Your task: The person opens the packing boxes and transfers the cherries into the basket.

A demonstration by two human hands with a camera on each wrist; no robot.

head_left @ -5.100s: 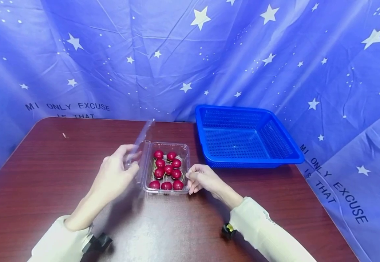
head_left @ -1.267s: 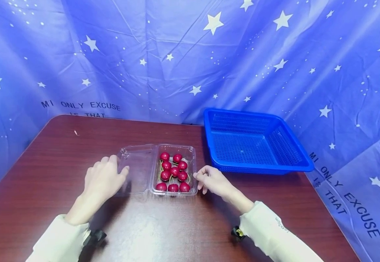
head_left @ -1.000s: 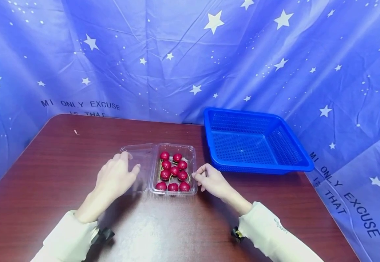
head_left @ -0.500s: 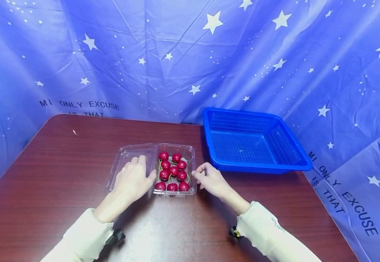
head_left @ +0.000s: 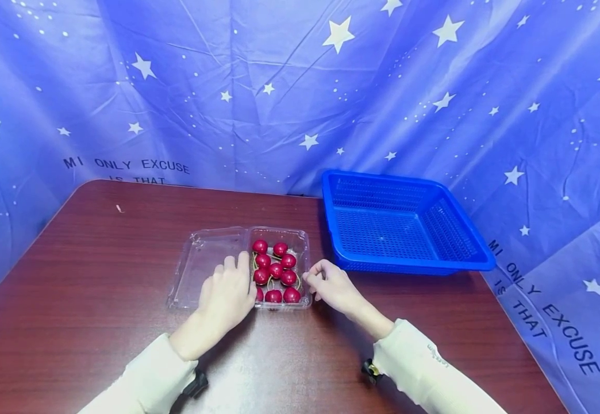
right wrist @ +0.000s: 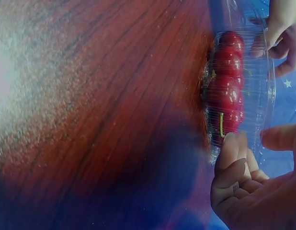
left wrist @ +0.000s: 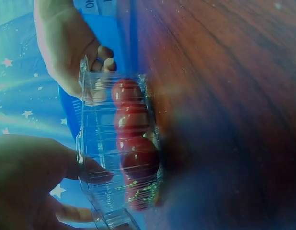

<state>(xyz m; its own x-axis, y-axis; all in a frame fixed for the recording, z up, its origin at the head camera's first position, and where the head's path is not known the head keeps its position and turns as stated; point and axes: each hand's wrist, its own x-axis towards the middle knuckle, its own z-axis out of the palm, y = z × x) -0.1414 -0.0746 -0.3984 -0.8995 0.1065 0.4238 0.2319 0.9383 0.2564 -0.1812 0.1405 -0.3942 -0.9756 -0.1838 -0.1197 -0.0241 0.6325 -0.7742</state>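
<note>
A clear plastic clamshell box (head_left: pixel 281 305) stands on the table, its lid (head_left: pixel 202 253) folded out flat to the left. Several red cherries (head_left: pixel 275 270) with green stems lie inside. My left hand (head_left: pixel 226 296) is over the hinge side. Its thumb reaches inside the box wall in the left wrist view, and its index finger stays apart from it, with no cherry between them. My right hand (head_left: pixel 333 286) holds the box's right wall, thumb at the rim and curled fingers against the outer side, as the right wrist view shows.
A blue plastic basket (head_left: pixel 407 265) stands at the back right, close behind my right hand. A small pale scrap (head_left: pixel 119 209) lies at the far left of the brown table (head_left: pixel 98 276). A blue star-patterned cloth (head_left: pixel 258 132) hangs behind.
The lid has come down from raised to flat on the left. My left hand has moved off it, rightward to the hinge side. My right hand stays at the box's right side.
</note>
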